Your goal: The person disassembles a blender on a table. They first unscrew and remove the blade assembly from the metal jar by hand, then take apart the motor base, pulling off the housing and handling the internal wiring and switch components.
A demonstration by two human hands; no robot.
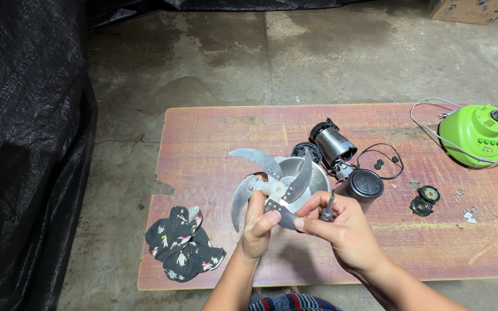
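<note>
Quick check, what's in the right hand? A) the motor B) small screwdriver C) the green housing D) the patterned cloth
B: the right hand pinches a small screwdriver beside the fan blade assembly that the left hand grips; the green housing, patterned cloth and motor all lie untouched on the board.

Brown cardboard box (pixel 471 10), top-right corner
</note>
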